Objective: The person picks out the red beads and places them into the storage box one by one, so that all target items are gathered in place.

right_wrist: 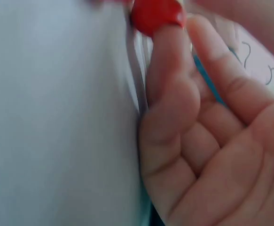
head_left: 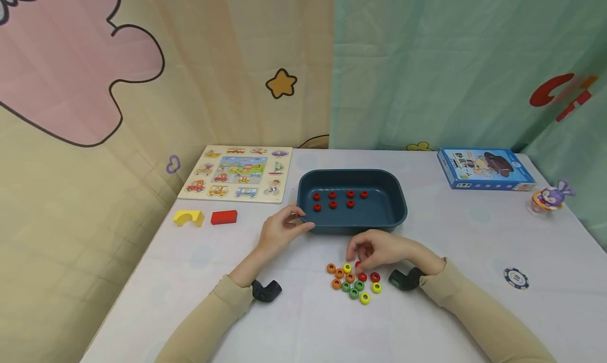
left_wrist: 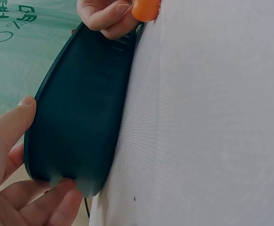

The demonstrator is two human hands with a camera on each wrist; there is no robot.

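Note:
My left hand point(head_left: 282, 228) holds the near left corner of a dark blue-green tray point(head_left: 400, 207), thumb at the rim and fingers against the outer wall. Inside the tray sit several red beads point(head_left: 333, 204) in two rows. The right hand point(head_left: 381, 248) is just in front of the tray, low over a group of loose beads, pinching a red bead point(right_wrist: 156, 15) at its fingertips. Around it on the table lie orange beads point(head_left: 331, 268), green beads point(head_left: 353, 293), yellow beads point(head_left: 364, 298) and other red beads point(head_left: 375, 277).
Behind the left hand are a wooden picture puzzle board point(head_left: 242, 193), a yellow arch block point(head_left: 188, 217) and a red block point(head_left: 224, 217). To the right are a blue box point(head_left: 486, 169), a purple rabbit figure point(head_left: 551, 197) and a round chip point(head_left: 516, 278).

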